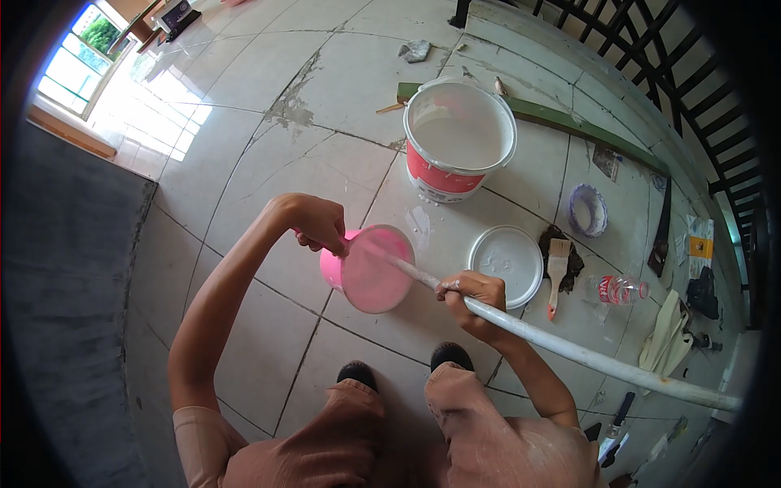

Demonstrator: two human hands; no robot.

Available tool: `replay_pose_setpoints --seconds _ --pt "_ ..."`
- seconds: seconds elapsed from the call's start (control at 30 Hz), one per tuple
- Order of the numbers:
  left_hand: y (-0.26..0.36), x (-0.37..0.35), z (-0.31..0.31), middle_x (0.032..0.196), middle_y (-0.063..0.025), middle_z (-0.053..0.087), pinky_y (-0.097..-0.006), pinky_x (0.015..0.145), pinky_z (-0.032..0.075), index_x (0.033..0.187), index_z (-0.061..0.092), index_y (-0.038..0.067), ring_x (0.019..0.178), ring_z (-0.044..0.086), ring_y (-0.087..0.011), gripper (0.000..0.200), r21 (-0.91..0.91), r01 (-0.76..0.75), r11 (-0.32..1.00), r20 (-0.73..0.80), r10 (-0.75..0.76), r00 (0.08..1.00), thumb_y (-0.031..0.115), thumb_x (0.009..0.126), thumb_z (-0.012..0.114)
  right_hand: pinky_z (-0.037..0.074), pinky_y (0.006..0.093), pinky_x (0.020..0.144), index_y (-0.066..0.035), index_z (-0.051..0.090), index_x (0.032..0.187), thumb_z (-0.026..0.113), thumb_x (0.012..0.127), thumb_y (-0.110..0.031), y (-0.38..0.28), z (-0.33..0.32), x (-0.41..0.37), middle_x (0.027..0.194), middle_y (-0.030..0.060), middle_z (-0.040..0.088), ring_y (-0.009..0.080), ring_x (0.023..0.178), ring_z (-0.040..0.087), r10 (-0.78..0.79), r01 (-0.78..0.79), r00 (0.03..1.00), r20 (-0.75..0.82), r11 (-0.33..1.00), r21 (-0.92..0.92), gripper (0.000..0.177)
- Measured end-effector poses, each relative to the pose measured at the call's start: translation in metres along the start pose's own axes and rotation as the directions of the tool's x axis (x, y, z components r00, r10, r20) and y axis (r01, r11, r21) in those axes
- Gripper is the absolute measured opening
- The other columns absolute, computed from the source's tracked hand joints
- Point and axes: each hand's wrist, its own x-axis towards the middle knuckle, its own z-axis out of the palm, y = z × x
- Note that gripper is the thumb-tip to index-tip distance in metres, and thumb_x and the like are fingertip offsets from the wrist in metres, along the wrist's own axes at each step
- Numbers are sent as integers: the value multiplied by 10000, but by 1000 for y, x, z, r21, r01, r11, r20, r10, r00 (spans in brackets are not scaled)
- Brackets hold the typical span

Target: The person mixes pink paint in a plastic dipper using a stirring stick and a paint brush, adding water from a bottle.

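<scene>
A pink bucket (331, 271) stands on the tiled floor in front of my feet. Closed over its upper left rim is my left hand (319, 225), thumb down along the edge. My right hand (476, 298) is wrapped round a long white pole (586, 353). The pole slants from the right side down into the bucket's mouth, where its far end looks blurred. Behind the bucket a large white paint bucket (446, 177) with a red band holds white paint (460, 138). Just beyond my right hand, a white lid (508, 260) lies on the floor.
Right of the lid are a paintbrush (557, 272) on a dark rag, a purple-rimmed bowl (587, 211) and a plastic bottle (620, 289). A green bar (569, 124) lies behind the paint bucket. Dark railings (691, 89) edge the upper right; a grey surface (65, 285) stands left.
</scene>
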Motion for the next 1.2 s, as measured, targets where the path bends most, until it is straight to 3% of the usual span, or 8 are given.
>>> replay_pose_setpoints --seconds 0.2,0.33,0.43,0.63,0.83,1.0,1.13,1.2 --pt "1 -3 2 553 -1 503 -272 494 407 647 575 58 465 434 -104 384 29 2 1000 -21 -1 1000 407 794 636 531 278 557 38 651 760 504 779 -4 -5 -7 -13 677 120 649 166 584 642 182 -191 974 135 980 58 154" --pt "5 0 2 562 -11 501 -277 450 356 674 606 58 470 426 -117 307 28 -21 999 -30 22 999 351 757 640 586 283 615 107 613 753 465 815 12 -13 2 -13 735 120 642 159 654 638 402 -423 902 157 754 502 187" --pt "4 1 2 564 -9 503 -276 450 356 668 602 60 470 427 -117 304 19 -35 999 -21 35 999 348 755 642 592 290 612 113 611 759 457 819 19 -4 6 -17 758 129 643 169 670 641 429 -420 894 132 700 578 191" --pt "3 -5 4 564 -6 502 -272 446 348 652 592 60 468 419 -113 297 -17 8 1000 -34 -8 999 333 758 641 543 267 549 76 632 743 489 792 15 -1 -12 -9 694 116 655 149 643 648 336 -354 935 116 906 232 163" --pt "2 -2 5 568 -3 502 -267 441 340 648 590 63 463 412 -107 287 -8 -12 1000 -30 11 999 323 759 641 528 292 549 3 653 750 571 735 -5 -2 -2 -3 694 122 662 225 581 647 -64 65 998 27 997 -46 85" --pt "-2 -4 4 568 1 505 -271 493 407 663 582 59 478 430 -105 386 4 11 1000 -16 -11 1000 418 793 639 529 283 550 12 646 755 536 746 1 -10 -1 -18 691 130 657 217 574 652 64 -51 991 117 992 -112 111" --pt "4 -5 5 566 -5 501 -264 439 343 664 609 60 459 418 -105 296 -15 7 1000 -30 -8 1000 342 748 644 576 296 603 99 594 737 467 798 21 -23 1 -19 733 148 634 203 676 661 336 -390 917 217 872 295 161" --pt "4 -3 5 567 -6 503 -264 438 344 656 600 60 457 420 -108 303 -24 -12 1000 -31 11 999 347 741 647 589 311 623 106 583 765 446 822 11 -17 3 -17 768 148 626 213 696 659 402 -445 895 195 765 465 176"
